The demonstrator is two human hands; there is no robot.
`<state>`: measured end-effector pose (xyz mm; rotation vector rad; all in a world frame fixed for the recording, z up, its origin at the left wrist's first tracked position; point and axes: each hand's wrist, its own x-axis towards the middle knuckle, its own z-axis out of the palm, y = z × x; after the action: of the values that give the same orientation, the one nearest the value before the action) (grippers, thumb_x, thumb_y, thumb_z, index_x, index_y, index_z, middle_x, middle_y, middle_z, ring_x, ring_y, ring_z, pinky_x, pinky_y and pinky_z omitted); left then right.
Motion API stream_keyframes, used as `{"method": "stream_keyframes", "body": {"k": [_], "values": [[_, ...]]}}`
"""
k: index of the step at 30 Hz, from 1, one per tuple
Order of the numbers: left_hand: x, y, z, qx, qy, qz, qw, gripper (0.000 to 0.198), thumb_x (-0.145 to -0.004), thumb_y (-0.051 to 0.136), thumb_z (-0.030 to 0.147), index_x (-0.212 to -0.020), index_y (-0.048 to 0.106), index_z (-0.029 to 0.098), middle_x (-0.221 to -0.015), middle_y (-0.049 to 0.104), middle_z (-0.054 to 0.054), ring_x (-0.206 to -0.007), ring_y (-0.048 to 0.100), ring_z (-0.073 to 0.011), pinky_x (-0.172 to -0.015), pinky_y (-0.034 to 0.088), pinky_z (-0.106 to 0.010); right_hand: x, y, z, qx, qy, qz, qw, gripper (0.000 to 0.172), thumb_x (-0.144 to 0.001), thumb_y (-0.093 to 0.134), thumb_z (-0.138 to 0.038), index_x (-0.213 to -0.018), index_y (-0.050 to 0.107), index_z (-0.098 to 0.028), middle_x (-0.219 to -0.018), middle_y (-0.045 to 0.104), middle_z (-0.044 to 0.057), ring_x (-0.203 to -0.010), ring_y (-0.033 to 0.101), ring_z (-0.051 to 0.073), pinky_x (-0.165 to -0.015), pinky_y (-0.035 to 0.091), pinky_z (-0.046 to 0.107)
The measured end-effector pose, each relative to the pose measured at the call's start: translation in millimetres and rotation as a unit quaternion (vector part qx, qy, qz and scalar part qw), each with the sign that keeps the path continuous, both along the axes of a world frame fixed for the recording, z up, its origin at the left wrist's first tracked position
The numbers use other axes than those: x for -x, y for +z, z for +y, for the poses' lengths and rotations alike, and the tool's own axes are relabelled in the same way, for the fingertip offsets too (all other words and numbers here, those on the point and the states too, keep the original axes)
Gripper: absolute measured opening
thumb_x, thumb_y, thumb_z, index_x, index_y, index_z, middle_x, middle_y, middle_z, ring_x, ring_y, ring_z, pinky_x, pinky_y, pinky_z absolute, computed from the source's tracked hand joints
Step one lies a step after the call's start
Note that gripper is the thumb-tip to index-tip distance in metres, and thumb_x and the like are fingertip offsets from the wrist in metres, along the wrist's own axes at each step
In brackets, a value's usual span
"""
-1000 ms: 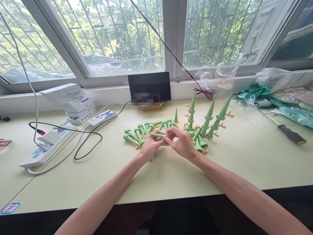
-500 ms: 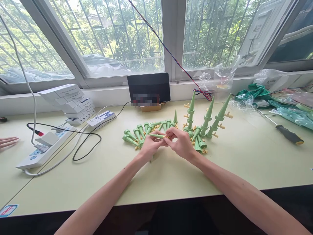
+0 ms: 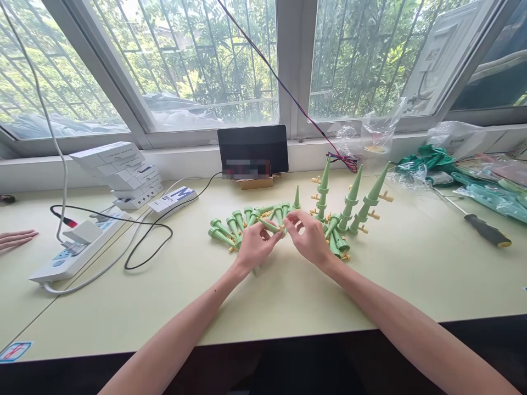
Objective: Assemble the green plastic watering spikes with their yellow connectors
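Observation:
My left hand is closed round a green plant watering spike, its pointed end toward the left. At the spike's wider end, the fingers of my right hand are pinched together; a small yellow valve shows there, partly hidden by the fingers. Behind and left of my hands lie several loose green spikes with yellow valves. Tall nested stacks of spikes stand beyond my right hand, some leaning right. More spikes lie at their foot, beside my right wrist.
A dark tablet leans on a cardboard stand at the back. On the left are a power strip, cables, stacked white boxes and another person's hand. A screwdriver and plastic bags lie on the right.
The held spike has tilted, its wider end now lower toward the right. My right fingers have shifted slightly right, away from my left fingertips. The view has moved slightly.

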<state>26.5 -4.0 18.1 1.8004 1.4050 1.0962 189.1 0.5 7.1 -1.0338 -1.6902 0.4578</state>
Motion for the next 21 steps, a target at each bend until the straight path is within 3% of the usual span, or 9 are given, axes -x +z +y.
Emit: {"method": "stream_keyframes", "body": {"k": [4, 9, 14, 21], "values": [[2.4, -4.8, 4.3, 0.004, 0.019, 0.073, 0.997, 0.029, -0.072, 0.071, 0.046, -0.066, 0.065, 0.018, -0.055, 0.057, -0.001, -0.053, 0.051, -0.0151, -0.051, 0.038, -0.029, -3.8, -2.6, 5.3, 0.019, -0.021, 0.0, 1.0, 0.019, -0.096, 0.046, -0.032, -0.09, 0.06, -0.019, -0.084, 0.066, 0.004, -0.079, 0.062, 0.018, -0.068, 0.049, 0.028], [4.8, -0.5, 5.2, 0.081, -0.038, 0.069, 0.994, 0.04, -0.075, 0.067, 0.051, -0.054, 0.056, 0.018, -0.056, 0.061, -0.003, -0.05, 0.05, -0.0144, -0.048, 0.036, -0.028, -5.3, -6.0, 8.7, 0.052, -0.011, -0.015, 0.998, 0.022, -0.097, 0.043, -0.033, -0.087, 0.058, -0.019, -0.078, 0.065, 0.003, -0.071, 0.06, 0.017, -0.064, 0.047, 0.028], [7.0, 5.2, 1.1, 0.168, -0.092, 0.074, 0.979, 0.047, -0.079, 0.061, 0.054, -0.047, 0.052, 0.02, -0.034, 0.043, 0.002, -0.032, 0.037, -0.0115, -0.04, 0.031, -0.028, -5.1, -5.1, 9.1, 0.057, -0.011, -0.019, 0.998, 0.024, -0.097, 0.042, -0.034, -0.085, 0.057, -0.02, -0.077, 0.064, 0.003, -0.063, 0.057, 0.016, -0.06, 0.046, 0.028], [12.2, -2.1, 2.2, 0.174, -0.118, 0.064, 0.975, 0.051, -0.081, 0.057, 0.055, -0.045, 0.046, 0.02, -0.031, 0.041, 0.003, -0.026, 0.034, -0.0095, -0.034, 0.025, -0.025, -6.0, -7.9, 11.3, 0.062, -0.014, -0.015, 0.998, 0.02, -0.095, 0.045, -0.033, -0.087, 0.058, -0.02, -0.078, 0.066, 0.004, -0.069, 0.061, 0.018, -0.063, 0.047, 0.028]]}}
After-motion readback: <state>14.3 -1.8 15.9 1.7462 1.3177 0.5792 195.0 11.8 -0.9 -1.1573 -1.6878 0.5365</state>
